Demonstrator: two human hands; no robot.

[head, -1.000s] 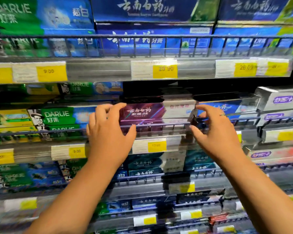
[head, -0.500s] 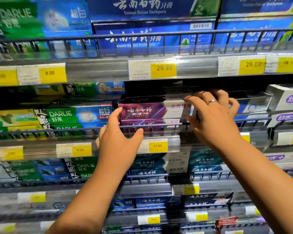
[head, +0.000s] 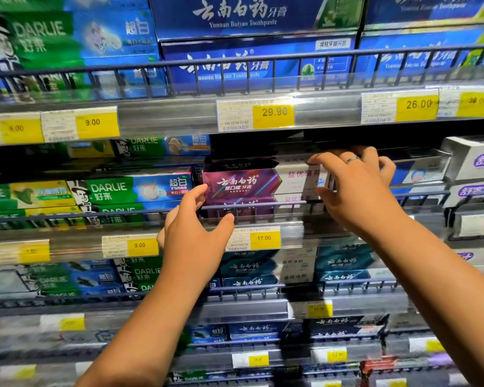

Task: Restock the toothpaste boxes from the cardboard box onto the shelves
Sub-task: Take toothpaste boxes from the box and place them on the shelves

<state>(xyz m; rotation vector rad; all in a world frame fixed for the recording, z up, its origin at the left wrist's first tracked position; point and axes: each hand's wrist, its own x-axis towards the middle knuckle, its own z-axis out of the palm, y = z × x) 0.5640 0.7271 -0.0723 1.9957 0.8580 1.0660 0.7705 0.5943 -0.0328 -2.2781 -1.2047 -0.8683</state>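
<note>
My right hand (head: 358, 191) grips the right end of the purple toothpaste box (head: 241, 182): the fingers curl over its top and the thumb presses from below. My left hand (head: 196, 236) is relaxed. Its index fingertip touches the left end of the same box, and the thumb is spread in front of the wire rail (head: 123, 215). The box lies on the shelf above the 17.00 price tag (head: 264, 238), apparently on top of a similar box. Green Darlie boxes (head: 129, 189) are just beside it.

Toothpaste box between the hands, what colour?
The toothpaste box is purple with a white right end; the head view shows it best.
</note>
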